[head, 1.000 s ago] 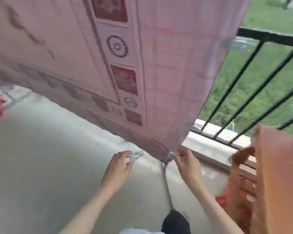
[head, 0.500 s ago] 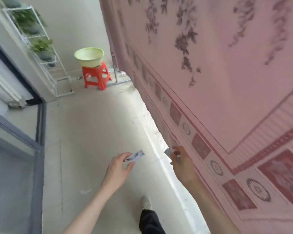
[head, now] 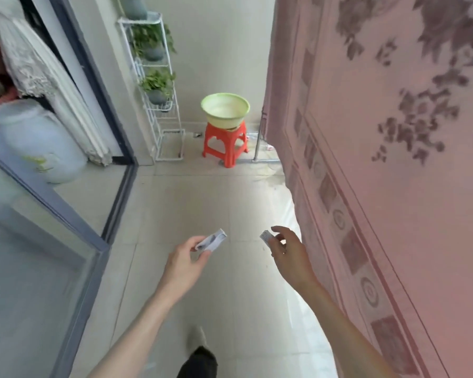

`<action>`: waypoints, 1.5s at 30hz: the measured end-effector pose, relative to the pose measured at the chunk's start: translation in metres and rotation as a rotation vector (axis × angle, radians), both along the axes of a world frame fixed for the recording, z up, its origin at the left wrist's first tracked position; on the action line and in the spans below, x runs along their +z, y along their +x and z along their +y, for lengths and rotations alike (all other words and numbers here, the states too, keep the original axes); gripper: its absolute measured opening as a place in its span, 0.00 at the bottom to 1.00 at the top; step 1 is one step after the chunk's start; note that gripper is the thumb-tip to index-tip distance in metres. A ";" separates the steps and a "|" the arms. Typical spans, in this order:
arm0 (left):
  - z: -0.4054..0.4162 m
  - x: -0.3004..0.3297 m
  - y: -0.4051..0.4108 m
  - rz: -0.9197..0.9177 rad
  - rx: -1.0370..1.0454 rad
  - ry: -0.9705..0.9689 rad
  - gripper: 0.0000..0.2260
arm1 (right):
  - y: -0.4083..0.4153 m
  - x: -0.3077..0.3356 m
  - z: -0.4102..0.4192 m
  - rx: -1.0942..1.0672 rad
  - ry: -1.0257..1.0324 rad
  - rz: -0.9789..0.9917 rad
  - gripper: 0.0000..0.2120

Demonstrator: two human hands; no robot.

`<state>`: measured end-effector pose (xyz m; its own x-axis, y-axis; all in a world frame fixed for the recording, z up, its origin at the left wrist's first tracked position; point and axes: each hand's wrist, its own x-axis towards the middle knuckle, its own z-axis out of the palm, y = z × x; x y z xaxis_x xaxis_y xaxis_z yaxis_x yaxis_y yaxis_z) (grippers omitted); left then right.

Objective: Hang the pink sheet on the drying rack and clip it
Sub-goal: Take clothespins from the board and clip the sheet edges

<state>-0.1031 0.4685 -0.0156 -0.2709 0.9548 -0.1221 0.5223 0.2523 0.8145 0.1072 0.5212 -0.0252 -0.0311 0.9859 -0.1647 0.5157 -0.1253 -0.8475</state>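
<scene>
On your right the large pink patterned sheet [head: 393, 186] hangs like a wall, its printed border of squares and rings running down toward the pale tiled floor [head: 202, 214]. On your left stands the grey-framed glass sliding door [head: 52, 200], with a big translucent white plastic jar [head: 38, 143] behind it. At the far wall a white wire plant shelf [head: 159, 105] carries potted green plants, and just beside it an orange plastic stool [head: 225, 144] bears a pale green round basin [head: 225, 109]. A thin metal rack pole [head: 258, 137] stands at the sheet's far edge. Your left hand [head: 186, 266] pinches a small white plastic clothes clip [head: 212, 240] in curled fingers. Your right hand [head: 290, 249], near the sheet's edge but apart from it, holds a second small white clip [head: 265, 236] between thumb and fingers.
</scene>
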 end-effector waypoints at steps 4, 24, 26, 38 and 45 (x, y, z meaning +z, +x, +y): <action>0.107 -0.013 -0.053 -0.019 0.018 -0.031 0.09 | -0.050 -0.010 0.110 0.014 -0.007 0.019 0.15; 0.683 -0.004 -0.149 -0.168 -0.206 -0.063 0.08 | -0.160 -0.006 0.656 -0.033 -0.126 0.118 0.05; 0.742 0.009 -0.148 -0.193 -0.256 -0.052 0.08 | -0.163 0.005 0.709 -0.031 -0.140 0.191 0.04; 1.024 0.017 -0.123 -0.302 -0.439 -0.132 0.08 | -0.167 0.028 0.946 -0.097 -0.161 0.511 0.11; 1.178 0.022 -0.114 -0.302 -0.787 -0.098 0.09 | -0.169 0.034 1.057 -0.292 -0.038 0.417 0.05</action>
